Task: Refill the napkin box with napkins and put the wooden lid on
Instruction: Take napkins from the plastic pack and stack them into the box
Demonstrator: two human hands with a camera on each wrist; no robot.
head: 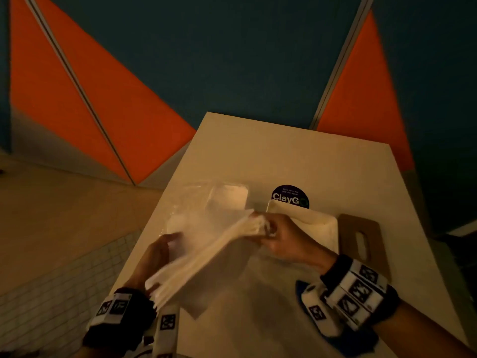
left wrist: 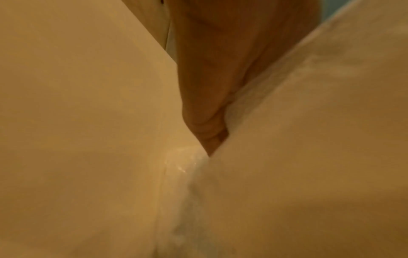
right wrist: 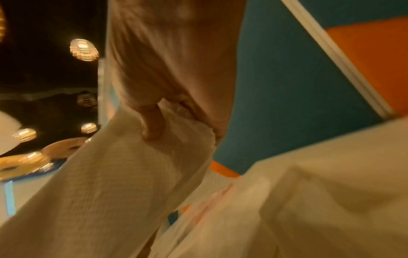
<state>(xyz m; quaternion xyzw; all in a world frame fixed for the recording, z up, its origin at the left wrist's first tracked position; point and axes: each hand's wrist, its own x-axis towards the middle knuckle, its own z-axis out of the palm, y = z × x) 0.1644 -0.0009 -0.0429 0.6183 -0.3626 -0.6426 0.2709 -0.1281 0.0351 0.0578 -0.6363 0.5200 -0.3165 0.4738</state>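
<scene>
A stack of white napkins (head: pixel 206 257) slants across the table's middle, blurred. My right hand (head: pixel 265 228) grips its far end; in the right wrist view the fingers (right wrist: pixel 152 129) pinch the napkins (right wrist: pixel 114 183). My left hand (head: pixel 171 240) curls on the clear plastic bag (head: pixel 204 202), which holds more napkins at its far end. The stack's near end lies over my left wrist. In the left wrist view the napkins (left wrist: pixel 309 131) lie against my palm. The white napkin box (head: pixel 322 224) stands uncovered behind my right hand. The wooden lid (head: pixel 361 239) with its slot lies flat to the right of it.
The white table (head: pixel 284 156) carries a round dark ClayGo sticker (head: pixel 290 196) behind the box. A blue object (head: pixel 302 286) lies under my right wrist. Tiled floor drops away on the left; an orange and teal wall stands beyond the table.
</scene>
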